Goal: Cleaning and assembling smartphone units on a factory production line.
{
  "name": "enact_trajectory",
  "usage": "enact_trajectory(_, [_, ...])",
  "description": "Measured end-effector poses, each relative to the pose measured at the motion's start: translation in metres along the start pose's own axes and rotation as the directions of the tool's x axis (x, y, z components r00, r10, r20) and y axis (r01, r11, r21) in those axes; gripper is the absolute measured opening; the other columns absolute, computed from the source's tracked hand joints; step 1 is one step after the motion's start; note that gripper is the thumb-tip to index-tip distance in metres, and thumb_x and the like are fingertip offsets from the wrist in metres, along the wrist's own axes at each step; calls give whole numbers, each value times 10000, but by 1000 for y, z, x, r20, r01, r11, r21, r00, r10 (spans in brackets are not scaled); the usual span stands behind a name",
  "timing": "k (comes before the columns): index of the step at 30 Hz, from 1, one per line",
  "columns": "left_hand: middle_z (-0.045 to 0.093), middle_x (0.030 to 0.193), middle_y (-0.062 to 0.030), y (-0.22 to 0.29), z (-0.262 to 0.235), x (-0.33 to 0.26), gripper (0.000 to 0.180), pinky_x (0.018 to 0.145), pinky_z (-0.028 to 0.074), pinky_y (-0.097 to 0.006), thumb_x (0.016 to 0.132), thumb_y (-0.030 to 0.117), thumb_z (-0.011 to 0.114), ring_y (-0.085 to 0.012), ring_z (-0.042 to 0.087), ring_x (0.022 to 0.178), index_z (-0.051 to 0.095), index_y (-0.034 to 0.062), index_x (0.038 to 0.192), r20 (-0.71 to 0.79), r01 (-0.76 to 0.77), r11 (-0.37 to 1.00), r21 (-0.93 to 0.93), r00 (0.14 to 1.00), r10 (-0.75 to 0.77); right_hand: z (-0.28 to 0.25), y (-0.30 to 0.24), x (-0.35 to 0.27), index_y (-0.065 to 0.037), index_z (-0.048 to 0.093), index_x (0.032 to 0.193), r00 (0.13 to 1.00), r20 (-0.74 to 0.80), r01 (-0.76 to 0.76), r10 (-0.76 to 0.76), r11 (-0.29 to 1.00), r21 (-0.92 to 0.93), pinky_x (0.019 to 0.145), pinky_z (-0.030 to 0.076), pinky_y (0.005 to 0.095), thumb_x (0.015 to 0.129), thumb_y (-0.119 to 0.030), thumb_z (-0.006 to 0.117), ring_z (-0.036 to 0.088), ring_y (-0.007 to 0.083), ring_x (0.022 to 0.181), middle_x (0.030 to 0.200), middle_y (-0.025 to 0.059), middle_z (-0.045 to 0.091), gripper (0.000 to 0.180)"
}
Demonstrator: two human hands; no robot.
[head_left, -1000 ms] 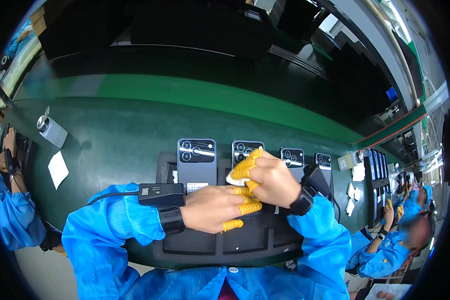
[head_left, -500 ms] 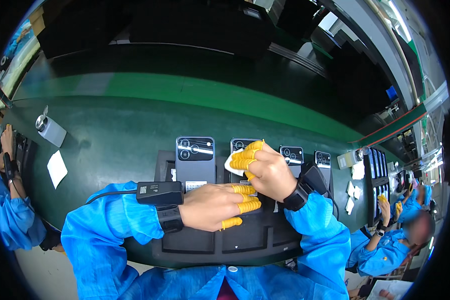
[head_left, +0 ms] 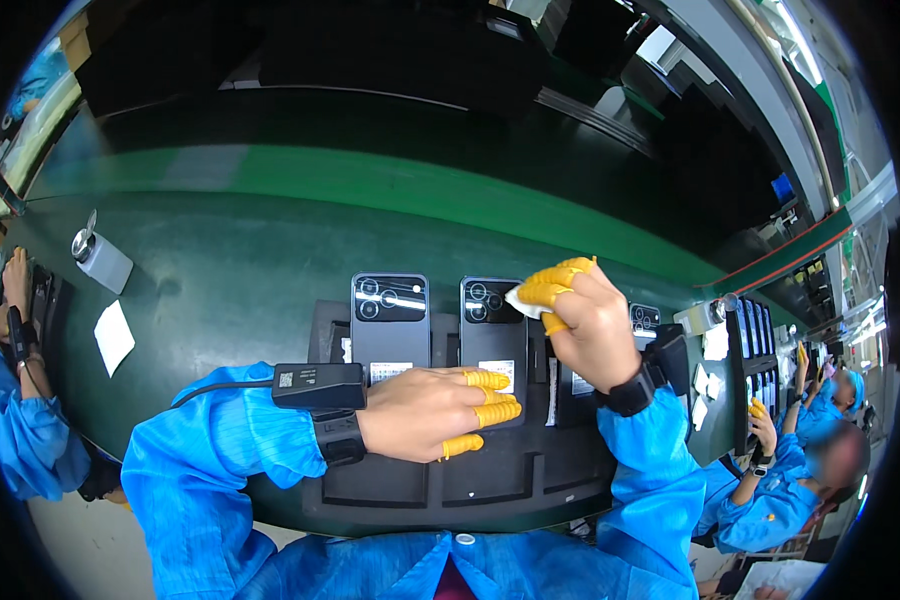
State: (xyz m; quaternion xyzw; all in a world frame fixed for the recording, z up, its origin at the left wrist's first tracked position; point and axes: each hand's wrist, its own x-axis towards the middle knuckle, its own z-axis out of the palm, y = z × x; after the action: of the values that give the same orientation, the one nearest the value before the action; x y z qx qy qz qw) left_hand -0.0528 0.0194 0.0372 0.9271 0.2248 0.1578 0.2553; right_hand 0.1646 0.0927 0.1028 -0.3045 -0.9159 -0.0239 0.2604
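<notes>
My left hand (head_left: 418, 413), wearing yellow finger cots, lies with its fingers stretched out over the lower end of a dark grey smartphone (head_left: 485, 343). That phone rests back side up in a black tray (head_left: 375, 487). Pinched in my right hand (head_left: 592, 325), also in yellow finger cots, is a folded white wipe (head_left: 523, 304). The wipe is at the right edge of this phone's camera panel; contact cannot be made out. Left of it lies a similar phone (head_left: 390, 347) with a white label. Another phone (head_left: 646, 318) shows at the right, and one between is mostly hidden behind my right hand.
On the green table, a white dispenser bottle (head_left: 105, 264) and a white sheet (head_left: 115, 338) are at the left. Another bottle (head_left: 696, 319), small white wipes (head_left: 708, 383) and a rack of phones (head_left: 755, 335) are at the right. Co-workers in blue sit on both sides.
My right hand has moved to the right with the wipe, uncovering more of the second phone's camera panel. My left hand has stayed in place.
</notes>
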Motion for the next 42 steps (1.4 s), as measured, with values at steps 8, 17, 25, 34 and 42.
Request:
enact_trajectory(8, [580,1245,-128,-1,0,0,486,887,555,-405,926,306,582,-339,527,1235,507,133,1374,-35,-37,999,21,999,38,25,-7,4,-23,699,784,995,35,95,-90,986,-139,777,518,367,636,16,644,600,282,822,771,101,609,162])
enact_trajectory(17, [560,1294,-116,-2,1,-1,514,941,529,-413,929,297,575,-343,513,1251,465,141,1407,-20,-43,999,26,999,43,-3,0,7,-16,709,788,998,53,-15,22,991,-136,760,520,363,586,31,661,596,294,801,822,110,631,212])
enact_trajectory(25, [549,1300,-136,-4,2,-1,518,969,510,-417,929,293,576,-360,489,1273,462,137,1410,3,-31,999,7,1000,31,19,-3,-1,-23,693,765,995,94,51,-39,990,-133,731,520,376,623,38,629,597,290,798,790,94,609,168])
enact_trajectory(34, [608,1039,-135,-5,5,0,543,878,553,-404,864,266,625,-334,595,1097,505,65,1354,-119,-91,993,69,988,98,9,-22,-11,-25,696,795,997,38,64,-64,998,-7,728,515,370,607,34,648,588,291,788,781,96,604,202])
enact_trajectory(42, [610,1089,-125,-2,5,-3,522,887,553,-402,875,259,620,-325,586,1125,511,74,1351,-127,-72,995,68,989,81,12,19,-13,-27,697,831,999,-17,41,-48,955,-293,734,524,374,619,25,620,596,288,793,840,111,643,231])
